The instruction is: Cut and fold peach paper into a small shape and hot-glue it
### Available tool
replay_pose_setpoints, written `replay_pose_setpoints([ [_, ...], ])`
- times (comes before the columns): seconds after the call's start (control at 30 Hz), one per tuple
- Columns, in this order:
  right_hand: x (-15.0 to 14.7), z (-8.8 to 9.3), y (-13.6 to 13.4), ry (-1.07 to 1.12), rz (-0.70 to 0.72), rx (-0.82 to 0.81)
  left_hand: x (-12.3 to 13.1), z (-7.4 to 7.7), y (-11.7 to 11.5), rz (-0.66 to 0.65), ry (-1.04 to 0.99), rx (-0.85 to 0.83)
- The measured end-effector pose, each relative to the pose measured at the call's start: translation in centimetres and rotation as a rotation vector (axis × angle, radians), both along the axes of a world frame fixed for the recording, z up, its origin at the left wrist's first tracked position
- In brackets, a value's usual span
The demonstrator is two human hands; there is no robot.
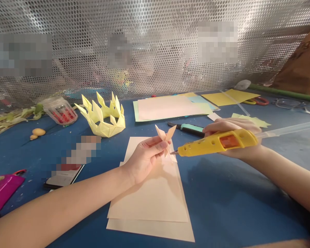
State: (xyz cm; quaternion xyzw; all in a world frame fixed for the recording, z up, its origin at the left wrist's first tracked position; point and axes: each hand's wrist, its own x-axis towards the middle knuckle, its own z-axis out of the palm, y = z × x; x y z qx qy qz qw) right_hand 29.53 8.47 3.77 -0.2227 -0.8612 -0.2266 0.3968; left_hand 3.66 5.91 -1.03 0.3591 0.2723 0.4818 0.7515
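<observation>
Between the thumb and fingers of my left hand (147,155) is a small peach folded-paper piece (167,135) with pointed tips standing up. My right hand (232,127) is wrapped round a yellow hot glue gun (206,144), its metal nozzle pointing left, close to the lower part of the folded piece. Whether the nozzle touches the paper I cannot tell. A clear glue stick (291,128) sticks out of the gun's back end. Under my left hand lie peach paper sheets (150,203), partly overlapping.
A yellow folded-paper crown (107,125) stands behind my left hand. Near it are a jar (60,111) with red bits and a phone (65,177). A utility knife (188,129), stacked coloured paper (165,107), scissors (259,101) and eyeglasses (288,103) lie farther back, before a perforated metal screen (155,44).
</observation>
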Motion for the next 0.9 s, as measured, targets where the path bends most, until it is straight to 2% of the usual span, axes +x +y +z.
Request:
replay_pose_setpoints([
  [0.4,0.4,-0.8,0.7,-0.018,0.038,0.019,-0.1,0.2,-0.1,0.004,-0.020,-0.009],
  [0.9,-0.3,0.5,-0.5,0.009,-0.041,0.034,0.0,0.1,-0.1,-0.017,0.015,0.060],
])
